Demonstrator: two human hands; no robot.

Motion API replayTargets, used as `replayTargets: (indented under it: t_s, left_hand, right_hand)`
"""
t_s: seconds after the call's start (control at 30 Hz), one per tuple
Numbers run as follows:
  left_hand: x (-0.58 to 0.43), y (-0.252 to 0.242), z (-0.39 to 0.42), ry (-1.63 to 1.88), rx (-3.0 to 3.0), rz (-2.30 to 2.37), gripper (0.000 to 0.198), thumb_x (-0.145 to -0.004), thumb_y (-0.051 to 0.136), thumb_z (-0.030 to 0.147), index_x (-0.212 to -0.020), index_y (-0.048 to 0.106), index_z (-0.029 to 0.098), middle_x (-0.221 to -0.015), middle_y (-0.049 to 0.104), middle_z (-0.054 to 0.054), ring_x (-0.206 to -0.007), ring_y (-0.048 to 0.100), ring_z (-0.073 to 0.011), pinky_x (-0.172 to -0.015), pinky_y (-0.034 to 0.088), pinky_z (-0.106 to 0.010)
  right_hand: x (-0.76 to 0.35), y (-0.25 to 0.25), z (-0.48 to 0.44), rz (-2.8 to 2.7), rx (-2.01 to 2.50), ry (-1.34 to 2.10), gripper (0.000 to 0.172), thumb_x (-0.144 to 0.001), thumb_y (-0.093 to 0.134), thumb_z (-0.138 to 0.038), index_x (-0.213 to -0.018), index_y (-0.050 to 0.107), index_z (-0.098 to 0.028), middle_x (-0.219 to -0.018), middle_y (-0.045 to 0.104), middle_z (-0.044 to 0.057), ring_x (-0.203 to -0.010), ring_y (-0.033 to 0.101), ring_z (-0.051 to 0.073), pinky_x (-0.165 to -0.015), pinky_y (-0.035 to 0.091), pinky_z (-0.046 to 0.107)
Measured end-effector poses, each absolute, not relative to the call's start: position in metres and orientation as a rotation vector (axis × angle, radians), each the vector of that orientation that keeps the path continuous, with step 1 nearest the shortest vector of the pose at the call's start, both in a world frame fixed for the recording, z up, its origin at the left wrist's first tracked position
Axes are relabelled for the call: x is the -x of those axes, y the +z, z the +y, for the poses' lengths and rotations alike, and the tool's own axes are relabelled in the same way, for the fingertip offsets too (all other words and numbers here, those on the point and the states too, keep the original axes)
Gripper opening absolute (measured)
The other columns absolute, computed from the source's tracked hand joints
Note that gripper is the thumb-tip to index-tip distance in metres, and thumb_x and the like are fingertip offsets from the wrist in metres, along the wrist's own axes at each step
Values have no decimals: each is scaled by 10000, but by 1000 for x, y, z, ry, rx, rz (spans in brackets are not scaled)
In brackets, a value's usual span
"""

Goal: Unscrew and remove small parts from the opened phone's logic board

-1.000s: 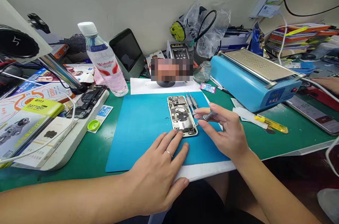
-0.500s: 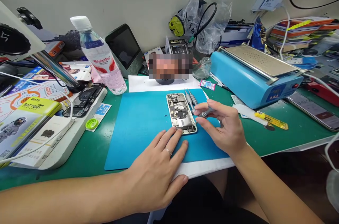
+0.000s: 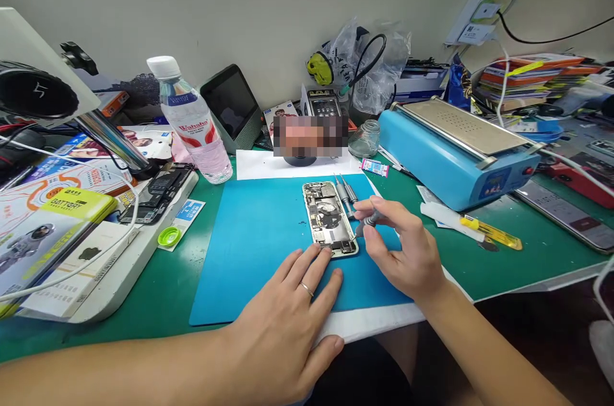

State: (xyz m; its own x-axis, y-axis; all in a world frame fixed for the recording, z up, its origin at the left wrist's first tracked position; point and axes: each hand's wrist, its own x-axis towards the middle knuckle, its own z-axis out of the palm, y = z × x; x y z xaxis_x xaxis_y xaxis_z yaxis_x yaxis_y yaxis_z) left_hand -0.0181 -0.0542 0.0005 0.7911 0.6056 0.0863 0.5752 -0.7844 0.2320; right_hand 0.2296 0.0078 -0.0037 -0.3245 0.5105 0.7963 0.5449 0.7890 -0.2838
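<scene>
An opened phone [image 3: 330, 217] lies on the blue mat [image 3: 254, 227], its inner parts facing up. My left hand [image 3: 297, 304] rests flat with fingers spread, its fingertips on the phone's near edge. Between the thumb and fingers of my right hand [image 3: 403, 243] is a screwdriver [image 3: 368, 222]. It slants down to the left, its tip at the phone's lower right corner. Whether the tip touches a screw is too small to tell. Two more screwdrivers [image 3: 346, 194] lie side by side just right of the phone's upper part.
A water bottle [image 3: 194, 124] and a phone holder base with boxes [image 3: 81, 252] stand left. At the right are a blue heating plate machine [image 3: 455, 156], a yellow cutter [image 3: 494, 233] and a phone [image 3: 566, 214]. Behind the mat stands a glass jar [image 3: 365, 137].
The camera view has tilted up slightly, so the scene sits lower. My right hand still grips the screwdriver, now held more steeply at the phone's corner. My left hand stays put on the phone.
</scene>
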Motion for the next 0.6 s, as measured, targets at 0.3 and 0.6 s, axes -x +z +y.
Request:
replayTargets:
  t_s: [0.3,0.6]
  left_hand:
    - [19,1,-54,237,-2793,931,659,-1118,359,538,-1642,363,138,-1710,305,-215,-1599,252,-391,-1271,327,-579]
    - [18,0,-56,271,-2777,931,651,-1108,411,530,-1621,398,128,-1693,336,-224,-1600,258,-379,-1286,289,-573]
  right_hand:
    - [-232,-4,10,-1993,814,-88,677,-943,663,-41,-1544,453,-273,-1202,748,113,-1011,761,239,-757,683,361]
    - [-231,-2,8,-1981,834,-40,687,-929,673,-56,-1537,467,-299,-1193,741,85,-955,747,220,-751,677,352]
